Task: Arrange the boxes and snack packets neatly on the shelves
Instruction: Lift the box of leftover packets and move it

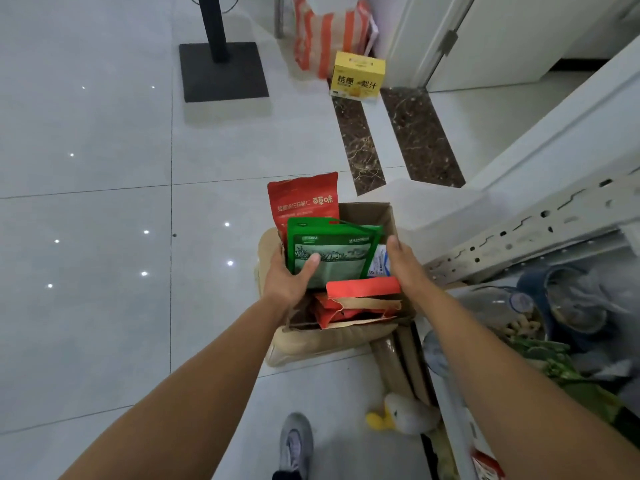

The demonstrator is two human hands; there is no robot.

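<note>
An open cardboard box (370, 211) stands on the tiled floor in the middle of the view. A tall red snack packet (304, 199), a green packet (332, 251), a small blue-white packet (381, 261) and a red box (362, 286) stick out of it. My left hand (285, 275) grips the green packet's left edge, thumb across its front. My right hand (401, 261) reaches into the box beside the green packet's right edge, above the red box; whether it holds anything is hidden.
A grey metal shelf rail (540, 226) runs at the right, with plastic-wrapped goods (571, 306) below it. A yellow carton (358, 76) and striped bag (329, 32) stand far ahead, near a black stand base (223, 72). A duck toy (401, 415) lies by my shoe (296, 445).
</note>
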